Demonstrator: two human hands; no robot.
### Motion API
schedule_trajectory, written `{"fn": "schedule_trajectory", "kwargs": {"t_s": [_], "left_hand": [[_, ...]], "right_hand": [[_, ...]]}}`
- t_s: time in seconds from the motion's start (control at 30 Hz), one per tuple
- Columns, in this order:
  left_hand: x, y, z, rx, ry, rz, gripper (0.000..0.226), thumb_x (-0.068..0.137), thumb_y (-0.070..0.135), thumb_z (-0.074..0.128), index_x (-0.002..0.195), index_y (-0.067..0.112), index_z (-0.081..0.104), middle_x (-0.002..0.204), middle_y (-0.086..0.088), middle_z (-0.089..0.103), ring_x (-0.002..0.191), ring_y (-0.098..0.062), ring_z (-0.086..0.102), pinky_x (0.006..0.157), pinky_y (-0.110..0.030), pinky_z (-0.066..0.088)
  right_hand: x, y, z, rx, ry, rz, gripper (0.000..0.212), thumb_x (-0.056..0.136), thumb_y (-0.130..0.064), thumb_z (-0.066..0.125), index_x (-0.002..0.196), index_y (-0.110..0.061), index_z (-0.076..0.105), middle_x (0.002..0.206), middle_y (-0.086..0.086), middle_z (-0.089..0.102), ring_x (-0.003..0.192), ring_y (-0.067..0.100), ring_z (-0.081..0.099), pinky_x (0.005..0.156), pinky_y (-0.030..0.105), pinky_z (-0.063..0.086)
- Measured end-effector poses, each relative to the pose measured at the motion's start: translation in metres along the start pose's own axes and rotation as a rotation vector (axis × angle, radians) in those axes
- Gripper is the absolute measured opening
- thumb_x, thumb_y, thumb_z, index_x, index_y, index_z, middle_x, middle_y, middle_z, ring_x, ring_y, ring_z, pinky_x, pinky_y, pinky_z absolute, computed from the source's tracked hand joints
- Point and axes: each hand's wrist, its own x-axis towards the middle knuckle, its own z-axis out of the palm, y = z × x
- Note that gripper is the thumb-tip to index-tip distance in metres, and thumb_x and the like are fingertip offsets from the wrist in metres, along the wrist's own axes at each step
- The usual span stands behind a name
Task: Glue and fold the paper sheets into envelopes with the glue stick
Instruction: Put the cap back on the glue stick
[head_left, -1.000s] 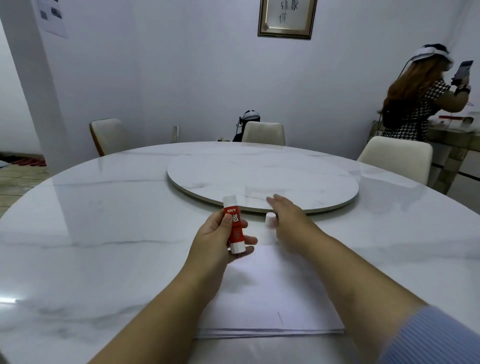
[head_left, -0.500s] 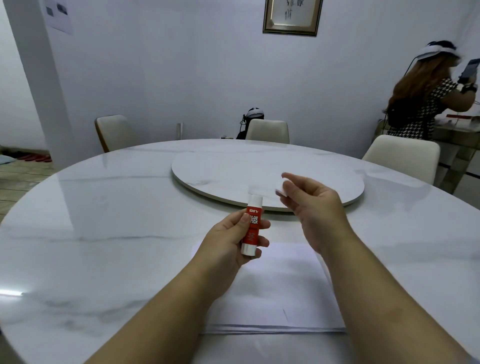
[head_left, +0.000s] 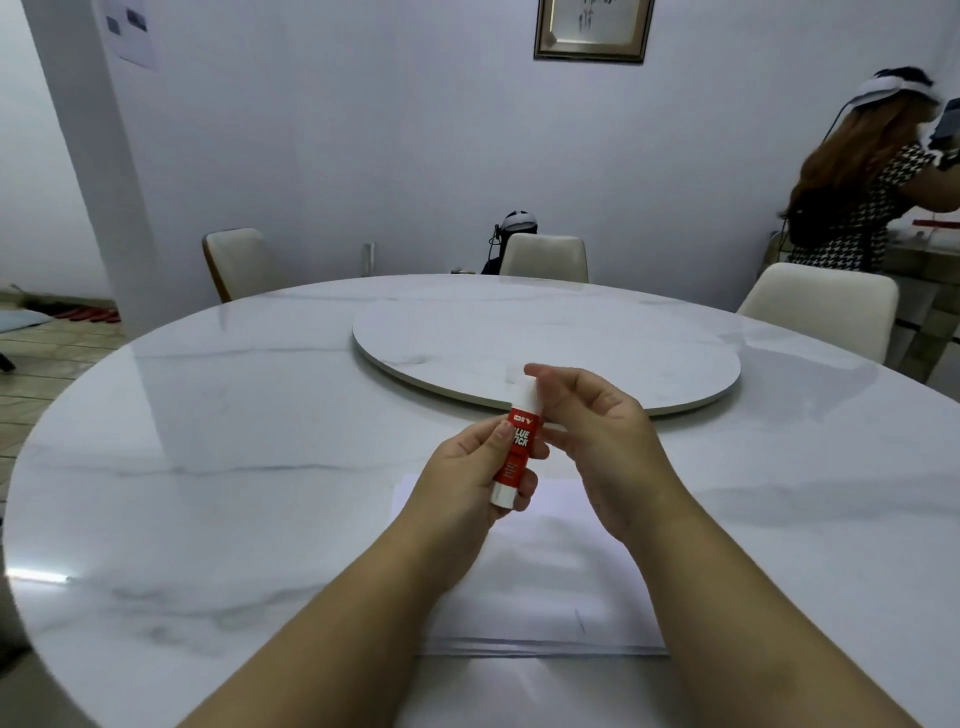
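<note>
While left hand (head_left: 470, 470) grips one glue stick (head_left: 515, 452), right hand (head_left: 597, 431) pinches its cap (head_left: 525, 391).

The round surface (head_left: 218, 467) looks like polished white marble with grey veins, glossy enough to mirror the wall. The turntable (head_left: 545, 338) on it shows the same stone finish. The paper sheets (head_left: 545, 587) are matt white. The glue stick (head_left: 517, 447) is smooth plastic, red-labelled.
</note>
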Motion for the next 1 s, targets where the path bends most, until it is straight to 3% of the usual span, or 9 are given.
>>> {"fn": "schedule_trajectory", "kwargs": {"t_s": [0.1, 0.23, 0.33, 0.5, 0.57, 0.67, 0.8, 0.9, 1.0], "left_hand": [[-0.0018, 0.0026, -0.0015, -0.017, -0.002, 0.016, 0.035, 0.096, 0.026, 0.043, 0.080, 0.023, 0.074, 0.074, 0.001, 0.069, 0.056, -0.013, 0.056, 0.057, -0.026, 0.045], [-0.0042, 0.0036, -0.0008, 0.016, -0.048, 0.011, 0.036, 0.097, 0.028, 0.041, 0.083, 0.024, 0.074, 0.076, 0.002, 0.068, 0.057, -0.012, 0.055, 0.059, -0.025, 0.046], [-0.0032, 0.0035, -0.0012, -0.017, -0.049, 0.004, 0.036, 0.097, 0.026, 0.041, 0.083, 0.022, 0.074, 0.074, 0.001, 0.067, 0.056, -0.013, 0.053, 0.057, -0.025, 0.045], [-0.0042, 0.0010, -0.0004, 0.014, -0.086, -0.007, 0.032, 0.095, 0.030, 0.044, 0.086, 0.023, 0.074, 0.078, 0.000, 0.068, 0.057, -0.012, 0.055, 0.058, -0.024, 0.047], [-0.0030, 0.0011, 0.0002, -0.019, -0.082, -0.008, 0.032, 0.093, 0.029, 0.045, 0.082, 0.023, 0.074, 0.076, 0.000, 0.068, 0.055, -0.012, 0.054, 0.057, -0.024, 0.046], [-0.0019, 0.0014, -0.0015, -0.053, -0.068, -0.004, 0.033, 0.093, 0.029, 0.045, 0.081, 0.023, 0.075, 0.075, 0.000, 0.068, 0.055, -0.012, 0.054, 0.057, -0.025, 0.046], [-0.0025, 0.0003, -0.0019, -0.022, -0.065, -0.022, 0.030, 0.094, 0.030, 0.045, 0.093, 0.016, 0.071, 0.077, -0.002, 0.068, 0.056, -0.013, 0.056, 0.058, -0.025, 0.049], [-0.0017, 0.0004, -0.0013, -0.036, -0.058, -0.029, 0.029, 0.093, 0.027, 0.046, 0.087, 0.016, 0.072, 0.074, -0.002, 0.067, 0.055, -0.014, 0.054, 0.057, -0.025, 0.045], [-0.0026, -0.0009, -0.0016, 0.028, -0.069, -0.037, 0.030, 0.096, 0.029, 0.044, 0.094, 0.016, 0.071, 0.078, -0.002, 0.068, 0.058, -0.013, 0.056, 0.061, -0.027, 0.047]], "right_hand": [[-0.0022, -0.0005, 0.0006, 0.142, -0.036, 0.032, 0.021, 0.083, -0.020, 0.066, 0.103, -0.016, 0.073, 0.104, 0.007, 0.075, 0.087, 0.017, 0.066, 0.083, 0.030, 0.053], [-0.0029, 0.0049, 0.0037, 0.193, 0.000, 0.040, 0.045, 0.066, -0.028, 0.074, 0.110, -0.019, 0.069, 0.086, 0.000, 0.067, 0.075, 0.009, 0.063, 0.078, 0.028, 0.051], [-0.0037, 0.0018, 0.0027, 0.253, -0.044, 0.056, 0.035, 0.079, -0.028, 0.065, 0.110, -0.013, 0.069, 0.103, 0.004, 0.075, 0.085, 0.013, 0.068, 0.079, 0.028, 0.051], [-0.0028, 0.0022, 0.0047, 0.249, 0.035, 0.055, 0.048, 0.059, -0.034, 0.077, 0.102, -0.014, 0.070, 0.071, -0.008, 0.066, 0.062, 0.006, 0.062, 0.060, 0.019, 0.051], [-0.0026, 0.0017, 0.0037, 0.301, 0.013, 0.060, 0.048, 0.064, -0.038, 0.074, 0.102, -0.010, 0.070, 0.077, -0.005, 0.071, 0.064, 0.009, 0.061, 0.064, 0.024, 0.050], [-0.0023, 0.0017, 0.0027, 0.340, -0.001, 0.073, 0.032, 0.077, -0.022, 0.067, 0.105, -0.008, 0.069, 0.098, 0.009, 0.076, 0.075, 0.013, 0.066, 0.076, 0.030, 0.050], [-0.0017, 0.0037, 0.0038, 0.294, 0.061, 0.051, 0.040, 0.062, -0.024, 0.074, 0.101, -0.016, 0.069, 0.081, 0.002, 0.062, 0.070, 0.011, 0.062, 0.078, 0.028, 0.048], [-0.0016, 0.0020, 0.0031, 0.323, 0.030, 0.069, 0.039, 0.066, -0.026, 0.070, 0.102, -0.012, 0.070, 0.096, 0.005, 0.075, 0.078, 0.013, 0.066, 0.074, 0.028, 0.050], [-0.0012, 0.0024, 0.0038, 0.272, 0.057, 0.063, 0.038, 0.062, -0.024, 0.073, 0.099, -0.015, 0.069, 0.079, -0.002, 0.072, 0.066, 0.008, 0.065, 0.064, 0.022, 0.051]]}}
